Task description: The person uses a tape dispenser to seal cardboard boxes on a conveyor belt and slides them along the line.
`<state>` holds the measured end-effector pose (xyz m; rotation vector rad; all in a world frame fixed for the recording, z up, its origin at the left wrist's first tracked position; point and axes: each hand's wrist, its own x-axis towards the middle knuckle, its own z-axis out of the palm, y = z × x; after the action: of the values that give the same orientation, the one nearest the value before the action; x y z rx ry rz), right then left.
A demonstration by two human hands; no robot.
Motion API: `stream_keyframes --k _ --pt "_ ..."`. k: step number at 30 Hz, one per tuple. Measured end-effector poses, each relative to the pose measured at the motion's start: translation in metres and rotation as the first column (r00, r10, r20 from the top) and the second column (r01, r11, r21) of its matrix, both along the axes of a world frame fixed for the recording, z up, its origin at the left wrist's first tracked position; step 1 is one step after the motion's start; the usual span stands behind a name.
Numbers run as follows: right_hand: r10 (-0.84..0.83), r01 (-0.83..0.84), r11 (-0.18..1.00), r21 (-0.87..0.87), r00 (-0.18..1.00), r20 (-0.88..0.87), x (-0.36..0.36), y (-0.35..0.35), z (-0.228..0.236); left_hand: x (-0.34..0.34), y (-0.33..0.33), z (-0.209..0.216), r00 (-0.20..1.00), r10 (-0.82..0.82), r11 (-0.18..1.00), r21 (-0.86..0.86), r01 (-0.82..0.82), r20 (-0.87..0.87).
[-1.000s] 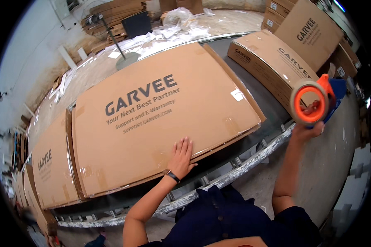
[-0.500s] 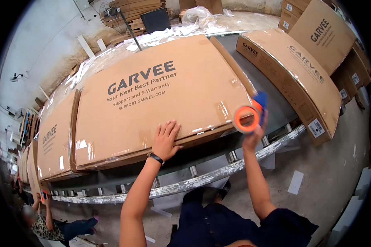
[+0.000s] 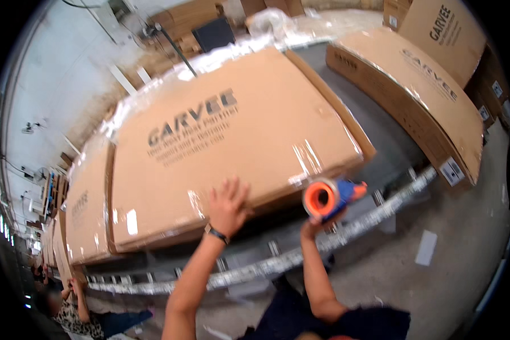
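Note:
A large flat cardboard box [image 3: 266,113] lies before me on a dark conveyor, with shiny clear tape along its near edge and a raised flap at its right end. My left hand [image 3: 228,208] rests on the near edge of its top, fingers spread, a dark band round the wrist. Held in my right hand [image 3: 318,222] is a blue and orange tape dispenser [image 3: 339,198] with a roll of tape on it. It is just off the box's near right corner, over the conveyor's edge.
Another long box [image 3: 402,85] sits to the right on the conveyor [image 3: 374,113]. More boxes [image 3: 88,209] line up at left. A worn metal rail with rollers [image 3: 255,260] runs along the near side. A co-worker [image 3: 76,311] stands at lower left. Paper scraps [image 3: 426,247] lie on the floor.
My right hand has moved left and nearer to me with the tape dispenser, which has turned and left the box's right corner. My left hand stays on the box. The view has shifted slightly.

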<state>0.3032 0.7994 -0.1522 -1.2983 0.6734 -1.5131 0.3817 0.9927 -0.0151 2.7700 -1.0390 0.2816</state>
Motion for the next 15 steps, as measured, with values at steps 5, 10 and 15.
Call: stream_keyframes --k 5,10,15 --pt "0.175 -0.182 0.982 -0.041 0.975 -0.14 -0.02 -0.038 0.053 -0.001 -0.001 0.0 1.0 0.003 1.0 -0.029 -0.002 0.02" --pt "-0.012 0.0 0.999 0.055 0.974 0.224 -0.069 -0.045 0.118 -0.001 0.005 -0.002 0.999 0.018 0.999 -0.03 -0.018 0.031" --pt "-0.06 0.07 0.983 -0.167 0.996 0.065 -0.038 -0.033 0.051 -0.006 -0.004 -0.005 1.0 -0.001 0.997 -0.072 0.002 0.013"
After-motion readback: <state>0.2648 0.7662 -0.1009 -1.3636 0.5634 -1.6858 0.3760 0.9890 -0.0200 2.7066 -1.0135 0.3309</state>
